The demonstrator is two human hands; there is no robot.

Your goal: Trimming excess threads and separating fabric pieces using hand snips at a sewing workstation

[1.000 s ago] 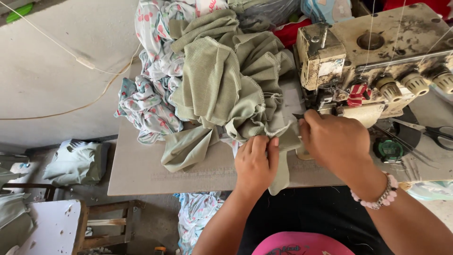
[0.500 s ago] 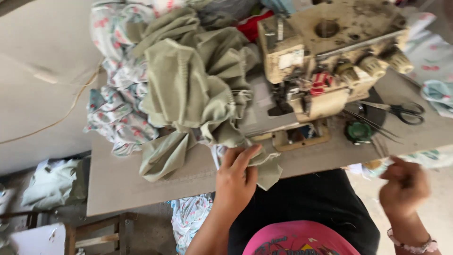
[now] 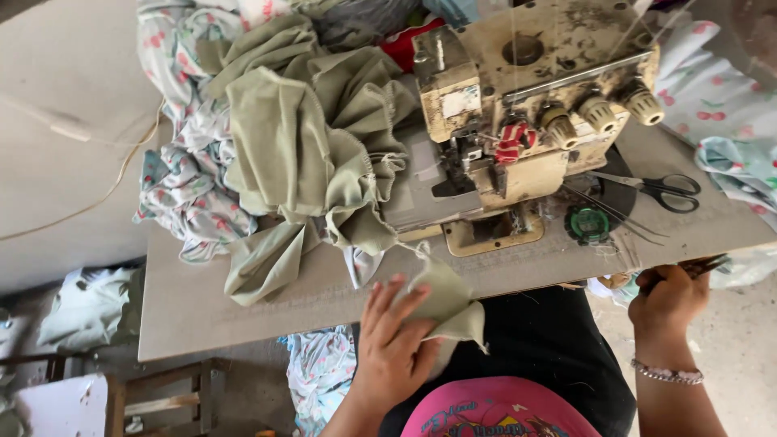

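My left hand rests flat at the table's front edge, fingers spread over a corner of the sage green fabric that trails down from the big heap. My right hand is off the table's right front edge, closed around a small dark tool whose shape I cannot make out. The worn beige overlock sewing machine stands at the back right of the grey table, with the green fabric bunched against its left side.
Floral printed cloth lies under and left of the green heap. Black-handled scissors and a green thread spool sit right of the machine. More floral fabric lies at far right. A wooden stool stands on the floor at lower left.
My right hand left the fabric near the machine and moved down past the table's right front edge. My left hand slid toward me with the fabric corner.
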